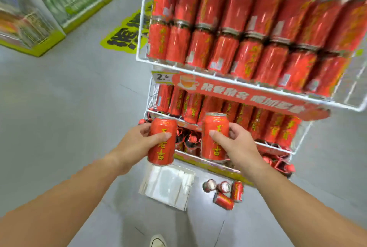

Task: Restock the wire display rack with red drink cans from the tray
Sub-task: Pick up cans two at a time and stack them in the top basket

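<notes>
My left hand (142, 140) grips an upright red drink can (161, 152) with yellow characters. Beside it, my right hand (234, 143) grips a second red can (214, 125), also upright. Both cans hang in front of the lower tiers of the white wire display rack (142, 59). The rack's top shelf holds two stacked rows of red cans (246, 34); the shelf below holds another row (256, 121). On the floor under my hands lies a pale, shiny tray (167, 185) with nothing in it. Several loose red cans (225, 193) lie or stand on the floor to its right.
A red banner with a price tag (163, 77) runs along the top shelf's front edge. Store shelving with a yellow-green base (37, 50) stands at the far left. A yellow-green floor sticker (123, 36) lies behind the rack. My shoe tip (157, 241) shows at the bottom.
</notes>
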`<state>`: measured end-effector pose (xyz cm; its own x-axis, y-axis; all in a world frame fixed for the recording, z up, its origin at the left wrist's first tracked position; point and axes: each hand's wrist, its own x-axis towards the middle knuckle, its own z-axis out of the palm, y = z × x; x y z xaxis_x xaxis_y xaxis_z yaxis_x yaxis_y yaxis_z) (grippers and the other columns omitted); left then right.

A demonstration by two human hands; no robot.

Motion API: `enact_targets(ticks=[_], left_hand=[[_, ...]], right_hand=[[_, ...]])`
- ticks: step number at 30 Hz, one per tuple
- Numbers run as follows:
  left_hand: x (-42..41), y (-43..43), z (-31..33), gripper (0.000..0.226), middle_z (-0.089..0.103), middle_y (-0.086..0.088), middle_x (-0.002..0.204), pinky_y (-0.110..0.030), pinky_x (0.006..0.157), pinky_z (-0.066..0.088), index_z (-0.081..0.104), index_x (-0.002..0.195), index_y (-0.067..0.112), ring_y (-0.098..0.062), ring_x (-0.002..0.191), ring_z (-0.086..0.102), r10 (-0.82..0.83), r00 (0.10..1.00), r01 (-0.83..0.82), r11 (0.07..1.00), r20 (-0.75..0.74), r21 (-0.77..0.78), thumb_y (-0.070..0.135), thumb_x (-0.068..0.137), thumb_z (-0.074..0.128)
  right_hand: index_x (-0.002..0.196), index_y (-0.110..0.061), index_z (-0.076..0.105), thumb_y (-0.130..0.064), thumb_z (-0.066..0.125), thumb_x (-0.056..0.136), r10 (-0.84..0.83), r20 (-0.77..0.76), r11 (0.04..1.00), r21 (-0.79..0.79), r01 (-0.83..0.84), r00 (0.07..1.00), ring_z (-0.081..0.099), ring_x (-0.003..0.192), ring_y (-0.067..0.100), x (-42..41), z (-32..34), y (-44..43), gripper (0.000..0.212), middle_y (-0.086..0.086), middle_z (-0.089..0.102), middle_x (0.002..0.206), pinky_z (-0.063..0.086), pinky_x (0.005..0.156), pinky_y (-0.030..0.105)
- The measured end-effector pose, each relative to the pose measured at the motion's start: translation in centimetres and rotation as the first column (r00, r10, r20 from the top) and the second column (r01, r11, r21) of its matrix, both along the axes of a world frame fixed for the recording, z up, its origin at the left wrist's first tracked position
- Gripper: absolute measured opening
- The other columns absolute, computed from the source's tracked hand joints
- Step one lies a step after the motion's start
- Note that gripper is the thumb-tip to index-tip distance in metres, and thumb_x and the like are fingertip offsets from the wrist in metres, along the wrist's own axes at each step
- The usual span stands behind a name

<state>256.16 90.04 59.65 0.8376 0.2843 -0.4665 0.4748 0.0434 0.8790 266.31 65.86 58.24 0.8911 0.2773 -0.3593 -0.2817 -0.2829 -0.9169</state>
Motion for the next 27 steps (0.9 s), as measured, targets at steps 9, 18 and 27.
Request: enact_targets(ticks=[9, 18, 27], left_hand=[[1.2, -5.6, 20.7, 0.021, 0.079, 0.005, 0.08, -0.016, 0.053, 0.053, 0.075, 0.103, 0.012, -0.004, 0.069, 0.073, -0.045, 0.978, 0.025, 0.995, 0.205, 0.101, 0.019, 0.084, 0.08], [4.7, -9.3, 35.7, 0.027, 0.08, -0.002, 0.091, -0.028, 0.063, 0.058, 0.076, 0.101, 0.013, -0.017, 0.082, 0.076, -0.173, 0.892, 0.121, 0.982, 0.417, 0.148, 0.029, 0.081, 0.084], [10.2, -10.2, 43.2, 0.031, 0.08, 0.004, 0.085, -0.027, 0.066, 0.06, 0.076, 0.093, 0.019, -0.011, 0.078, 0.076, -0.283, 0.827, 0.201, 0.956, 0.486, 0.215, 0.043, 0.076, 0.085]], right_hand=[[0.104, -0.017, 0.068, -0.028, 0.083, 0.081, -0.107, 0.236, 0.994, 0.017, 0.106, 0.966, 0.071, 0.085, 0.013, -1.4, 21.3, -5.5, 0.03, -0.001, 0.076, 0.093, 0.057, 0.091, 0.048], [0.101, -0.027, 0.063, -0.061, 0.078, 0.062, -0.232, 0.433, 0.972, 0.067, 0.226, 0.871, 0.071, 0.089, 0.017, -1.1, 36.1, -8.2, 0.053, -0.003, 0.073, 0.096, 0.058, 0.087, 0.046], [0.113, -0.024, 0.064, -0.049, 0.084, 0.071, -0.376, 0.49, 0.925, 0.143, 0.353, 0.786, 0.068, 0.096, 0.018, 2.6, 42.4, -8.7, 0.052, -0.002, 0.071, 0.103, 0.056, 0.09, 0.044]])
